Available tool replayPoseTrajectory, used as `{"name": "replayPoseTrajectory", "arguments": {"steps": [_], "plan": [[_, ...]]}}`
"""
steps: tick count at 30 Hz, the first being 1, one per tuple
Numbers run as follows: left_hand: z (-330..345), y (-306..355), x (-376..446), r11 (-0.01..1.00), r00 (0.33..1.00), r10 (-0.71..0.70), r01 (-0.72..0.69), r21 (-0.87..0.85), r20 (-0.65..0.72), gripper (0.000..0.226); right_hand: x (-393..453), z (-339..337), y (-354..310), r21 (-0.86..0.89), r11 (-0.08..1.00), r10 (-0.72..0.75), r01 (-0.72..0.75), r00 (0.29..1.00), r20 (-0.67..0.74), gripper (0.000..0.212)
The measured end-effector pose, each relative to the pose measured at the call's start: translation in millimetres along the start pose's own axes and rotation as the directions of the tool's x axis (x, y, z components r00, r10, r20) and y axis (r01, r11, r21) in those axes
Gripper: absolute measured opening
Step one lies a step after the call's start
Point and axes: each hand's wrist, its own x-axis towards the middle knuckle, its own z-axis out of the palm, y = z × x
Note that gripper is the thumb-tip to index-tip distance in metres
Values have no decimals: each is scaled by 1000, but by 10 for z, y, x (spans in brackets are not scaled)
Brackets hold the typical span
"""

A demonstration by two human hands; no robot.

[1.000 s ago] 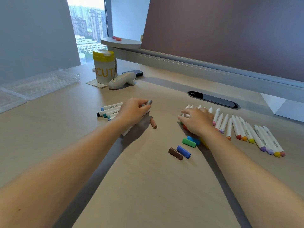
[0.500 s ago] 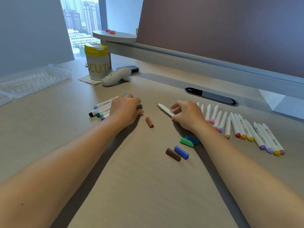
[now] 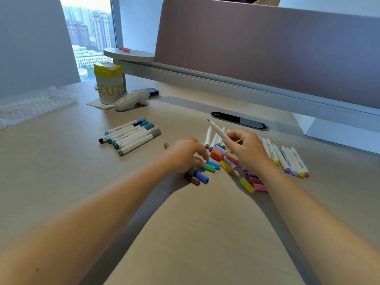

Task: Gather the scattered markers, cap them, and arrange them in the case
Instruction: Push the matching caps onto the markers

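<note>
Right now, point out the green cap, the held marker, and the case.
green cap [image 3: 209, 167], head view, middle of its side.
held marker [image 3: 218, 131], head view, mid barrel.
case [image 3: 37, 103], head view, clear ribbed top.

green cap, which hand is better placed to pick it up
Left. The left hand has its fingertips right at the green cap, while the right hand already holds the uncapped green-tipped marker.

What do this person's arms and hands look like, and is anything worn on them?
Both forearms are bare as far as the picture shows: no sleeves, gloves, watch, bracelet or rings can be seen. The left hand and right hand are ordinary bare hands. The left forearm carries one small dark mark near the bottom edge. The fingernails are too blurred to describe.
</note>
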Motion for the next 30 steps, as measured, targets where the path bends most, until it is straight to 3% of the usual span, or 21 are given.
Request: {"name": "replayPoseTrajectory", "arguments": {"steps": [5,9,11,15,20,24,30], "plan": [[78,108,41,997,998,-27,23,78,58,27,-187,-122,65,-32,999,23,-22,1000,7,26],[65,97,17,993,997,-77,77,84,-9,26,-255,-115,63,-16,998,60,-60,998,-4,22],[24,55,-24,997,994,-78,78,1,-79,24,-269,-96,53,-35,998,56,-57,998,-30,21],[-92,-38,-151,946,975,-102,34,-323,-195,26,-289,-55,2,-82,997,3,-6,999,-37,25],[-159,-163,-240,882,958,-170,42,-469,-233,31,-274,33,-112,-75,997,-25,22,999,-31,22],[-227,-249,-250,776,917,-316,102,-622,-244,22,-270,110,-188,-103,994,-39,41,999,25,13],[-304,-333,-246,521,835,-522,151,-840,-174,14,-275,200,-295,-65,991,-112,117,991,70,18]]}}
